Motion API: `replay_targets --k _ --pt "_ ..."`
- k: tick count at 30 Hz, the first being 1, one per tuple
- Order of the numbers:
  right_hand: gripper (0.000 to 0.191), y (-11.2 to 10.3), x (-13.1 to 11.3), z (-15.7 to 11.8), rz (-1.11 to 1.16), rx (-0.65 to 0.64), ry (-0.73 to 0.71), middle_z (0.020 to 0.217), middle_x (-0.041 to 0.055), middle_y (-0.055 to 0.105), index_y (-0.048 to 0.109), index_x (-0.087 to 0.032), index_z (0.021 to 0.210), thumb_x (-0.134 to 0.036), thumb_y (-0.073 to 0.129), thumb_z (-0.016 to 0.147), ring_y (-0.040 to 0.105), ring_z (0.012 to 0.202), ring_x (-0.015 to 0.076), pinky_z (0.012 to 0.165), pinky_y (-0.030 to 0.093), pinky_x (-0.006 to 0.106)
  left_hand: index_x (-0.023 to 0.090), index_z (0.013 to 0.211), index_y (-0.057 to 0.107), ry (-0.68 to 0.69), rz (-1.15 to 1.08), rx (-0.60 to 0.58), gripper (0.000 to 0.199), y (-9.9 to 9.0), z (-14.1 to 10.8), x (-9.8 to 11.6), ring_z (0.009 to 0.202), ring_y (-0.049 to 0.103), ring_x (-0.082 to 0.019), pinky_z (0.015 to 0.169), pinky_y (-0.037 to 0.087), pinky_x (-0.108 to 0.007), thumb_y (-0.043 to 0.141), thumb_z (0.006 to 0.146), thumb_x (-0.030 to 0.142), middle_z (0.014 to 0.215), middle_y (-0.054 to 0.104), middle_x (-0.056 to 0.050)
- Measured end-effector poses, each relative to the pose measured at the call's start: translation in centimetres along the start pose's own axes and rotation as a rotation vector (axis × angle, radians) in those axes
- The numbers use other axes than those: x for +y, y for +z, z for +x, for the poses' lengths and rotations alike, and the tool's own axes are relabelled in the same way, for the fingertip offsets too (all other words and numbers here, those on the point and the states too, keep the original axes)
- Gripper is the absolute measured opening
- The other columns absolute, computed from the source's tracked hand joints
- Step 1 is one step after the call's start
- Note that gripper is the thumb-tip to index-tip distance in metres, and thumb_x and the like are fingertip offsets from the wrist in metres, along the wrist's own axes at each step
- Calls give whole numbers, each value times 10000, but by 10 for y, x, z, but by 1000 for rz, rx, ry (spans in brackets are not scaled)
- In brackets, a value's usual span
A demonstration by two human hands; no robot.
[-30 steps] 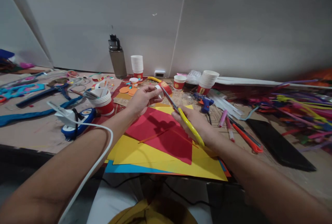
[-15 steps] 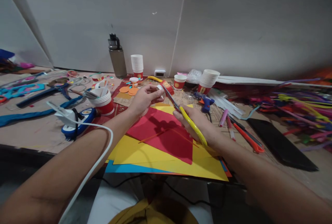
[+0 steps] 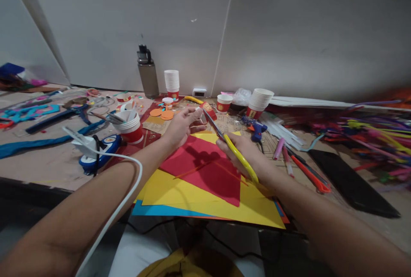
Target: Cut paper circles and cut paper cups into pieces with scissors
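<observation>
- Pinching a red-and-white paper cup piece (image 3: 208, 109) in the left hand (image 3: 184, 126), near the far end of the red sheet (image 3: 221, 185).
- Gripping yellow-handled scissors (image 3: 239, 157) in the right hand (image 3: 242, 150), blades right up at that piece; can't tell if actually biting into it.
- Kinda in the way: a white cable (image 3: 140, 174) crossing in front of the left forearm.
- Off left, cluttered with stacked cups (image 3: 128, 131) and a blue power strip (image 3: 107, 150).
- Off right, crowded by a glue gun (image 3: 257, 130), a black slab (image 3: 353, 183) and blurry fuzzy stems (image 3: 379, 140).
</observation>
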State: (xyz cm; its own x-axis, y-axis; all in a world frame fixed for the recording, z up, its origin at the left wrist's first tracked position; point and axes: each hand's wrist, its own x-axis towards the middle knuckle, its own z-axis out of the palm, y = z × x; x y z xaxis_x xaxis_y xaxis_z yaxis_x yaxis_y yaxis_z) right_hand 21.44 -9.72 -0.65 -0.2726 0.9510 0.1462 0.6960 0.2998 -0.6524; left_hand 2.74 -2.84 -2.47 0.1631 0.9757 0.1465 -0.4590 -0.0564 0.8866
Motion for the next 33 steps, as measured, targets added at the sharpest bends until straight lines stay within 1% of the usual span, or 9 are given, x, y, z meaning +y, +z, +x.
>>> replay_targets --k 3,6,12,16,24,29,33 --pt "280 0 0 0 -40 -15 -11 567 -29 489 455 -203 672 -419 487 847 415 542 113 538 299 246 143 823 545 -46 -48 10 388 0 1 0 651 628 -104 743 562 -316 805 640 366 699 615 8" --pt "270 -1 -1 -1 -58 -20 -29 601 -25 516 461 -200 682 -410 490 847 411 540 106 533 296 242 141 796 536 -31 -49 34 383 1 1 -1 651 634 -105 750 563 -315 822 623 329 681 617 12" --pt "222 -1 -2 -1 -68 -22 -26 639 -21 545 494 -204 742 -399 495 847 439 552 114 530 292 242 134 827 567 45 -10 67 361 6 -1 -2 723 651 -124 743 570 -330 822 620 285 802 654 -18" --pt "218 -2 -4 -1 -65 -17 -21 652 -13 554 498 -201 748 -394 496 850 446 565 120 543 301 244 137 838 574 69 5 88 370 8 -1 0 760 651 -131 769 568 -349 828 611 282 819 637 -14" --pt "231 -3 -8 -3 -62 -9 -4 630 -25 522 476 -203 721 -388 492 858 433 565 117 557 303 244 134 848 586 99 44 69 384 7 -2 0 793 644 -143 722 567 -322 829 604 304 881 648 -44" --pt "238 -2 -6 -3 -52 0 -25 638 -27 522 476 -201 718 -391 490 861 426 569 114 569 305 246 137 833 588 95 38 85 379 8 -3 2 770 641 -132 758 566 -343 836 591 290 830 635 -18" --pt "241 -1 -6 -3 -48 -1 -18 630 -24 519 471 -201 705 -390 503 852 434 572 118 574 312 249 137 836 592 105 33 81 363 8 -2 1 769 642 -128 773 565 -350 829 602 280 832 636 -18"
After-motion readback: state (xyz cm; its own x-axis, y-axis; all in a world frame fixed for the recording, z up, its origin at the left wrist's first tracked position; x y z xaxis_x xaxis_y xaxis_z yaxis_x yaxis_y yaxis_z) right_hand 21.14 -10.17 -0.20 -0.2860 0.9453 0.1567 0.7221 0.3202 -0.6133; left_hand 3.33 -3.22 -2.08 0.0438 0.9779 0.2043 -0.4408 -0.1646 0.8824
